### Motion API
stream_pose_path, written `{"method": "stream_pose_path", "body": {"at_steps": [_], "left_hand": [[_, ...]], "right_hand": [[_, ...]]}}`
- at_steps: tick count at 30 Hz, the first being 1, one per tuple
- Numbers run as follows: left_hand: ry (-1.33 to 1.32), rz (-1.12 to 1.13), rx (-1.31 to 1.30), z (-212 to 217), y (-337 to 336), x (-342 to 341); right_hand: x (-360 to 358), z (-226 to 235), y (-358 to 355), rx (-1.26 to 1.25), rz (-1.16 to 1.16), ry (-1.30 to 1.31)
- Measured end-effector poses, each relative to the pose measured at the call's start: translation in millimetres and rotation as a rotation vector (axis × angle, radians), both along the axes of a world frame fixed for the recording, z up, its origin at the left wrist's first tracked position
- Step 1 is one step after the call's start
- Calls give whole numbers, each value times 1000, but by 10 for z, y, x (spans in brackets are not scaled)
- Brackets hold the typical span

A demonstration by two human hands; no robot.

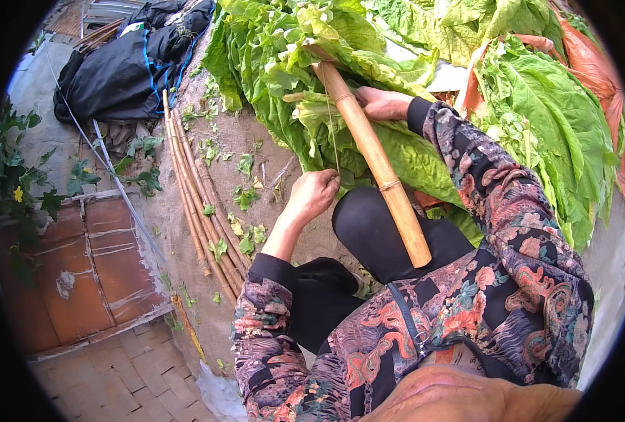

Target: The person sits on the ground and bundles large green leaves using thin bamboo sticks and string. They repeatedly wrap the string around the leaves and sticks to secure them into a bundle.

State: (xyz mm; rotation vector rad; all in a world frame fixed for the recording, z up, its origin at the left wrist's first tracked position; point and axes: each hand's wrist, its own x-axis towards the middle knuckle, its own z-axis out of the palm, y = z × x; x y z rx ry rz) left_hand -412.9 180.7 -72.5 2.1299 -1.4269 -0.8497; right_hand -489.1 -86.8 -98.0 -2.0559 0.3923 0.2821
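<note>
A bamboo pole [374, 158] lies aslant, its near end on my dark-trousered knee [358, 221] and its far end among large green leaves that look like tobacco [266, 77]. A thin string [332, 130] runs down from the pole's upper part to my left hand [314, 197], whose fingers are pinched on it. My right hand [384, 104] is just right of the pole, closed against a bunch of leaves [411, 151]; its fingertips are partly hidden. Cut leaf stems [312, 105] jut out left of the pole.
Several thin bamboo poles [203, 204] lie on the dusty ground to the left, amid leaf scraps. A black bag [115, 77] lies at the far left. More leaves [551, 133] and orange plastic sheeting [594, 60] are on the right. A brown panel [80, 267] and paving [133, 373] are at lower left.
</note>
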Motion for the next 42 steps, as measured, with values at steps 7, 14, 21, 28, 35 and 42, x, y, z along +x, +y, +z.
{"method": "stream_pose_path", "body": {"at_steps": [7, 14, 21, 28, 35, 42], "left_hand": [[315, 457, -46, -187, -544, 1430], [-406, 33, -375, 1194, -874, 361], [-108, 351, -519, 572, -1102, -228], [-626, 236, -357, 634, -1189, -715], [-293, -4, -367, 797, -688, -1205], [-368, -29, -456, 700, -542, -1268]], "right_hand": [[45, 45, 91, 101, 165, -151], [82, -254, 470, 962, -656, -414], [525, -299, 1096, 761, -747, -1258], [-1087, -191, 562, -724, -445, -678], [-3846, -237, 145, -1478, -566, 358], [-4117, -364, 205, -1292, -673, 363]]}}
